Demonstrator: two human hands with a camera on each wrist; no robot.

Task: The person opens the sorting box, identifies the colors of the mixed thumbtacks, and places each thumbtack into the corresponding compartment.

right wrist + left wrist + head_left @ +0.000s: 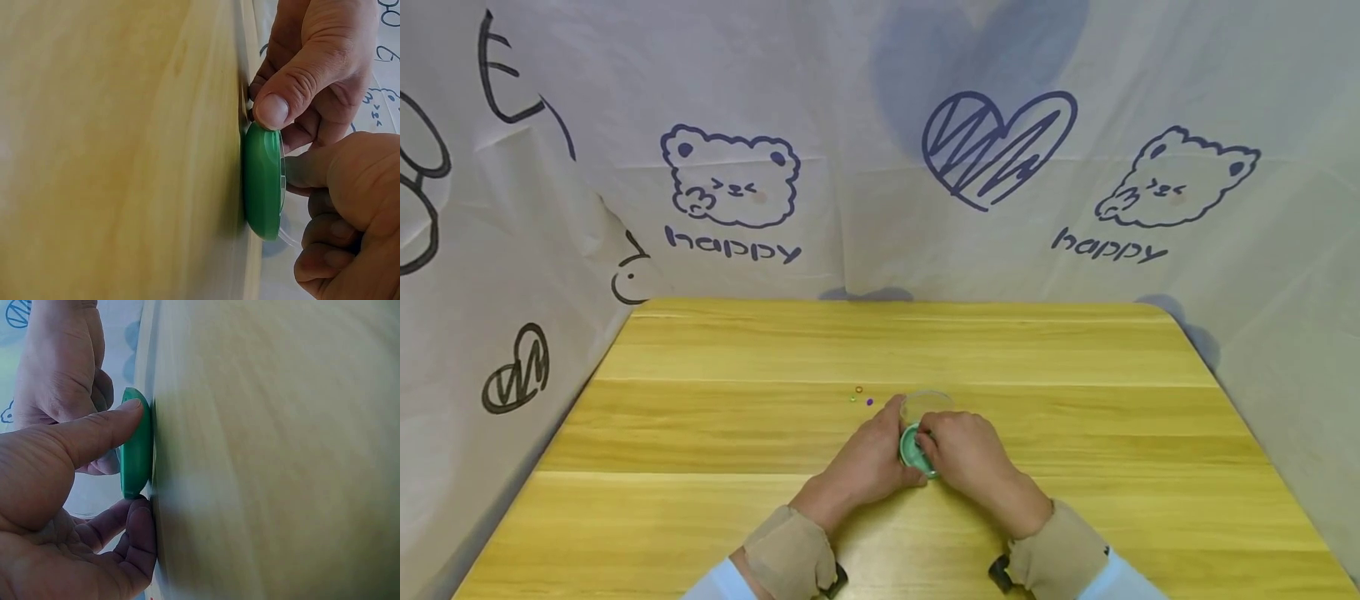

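Observation:
A small round green case (912, 454) lies on the table with its clear lid (927, 395) raised at the far side. My left hand (871, 454) grips the case by its rim, the thumb (130, 405) on the near edge and curled fingers (140, 525) at the other side. From the right, my right hand (970, 450) reaches over the case, thumb and index fingertips down inside it and the other fingers (325, 247) curled. Cannot tell whether those fingertips pinch anything. Left of the case lie a purple bead (870, 402), an orange bead (859, 389) and a yellowish-green bead (853, 399).
The wooden table (700, 433) spreads around both hands. White cloth (865, 192) with drawn bears and hearts hangs behind it and along both sides. Each wrist wears a beige wrap (792, 552) with a small black piece.

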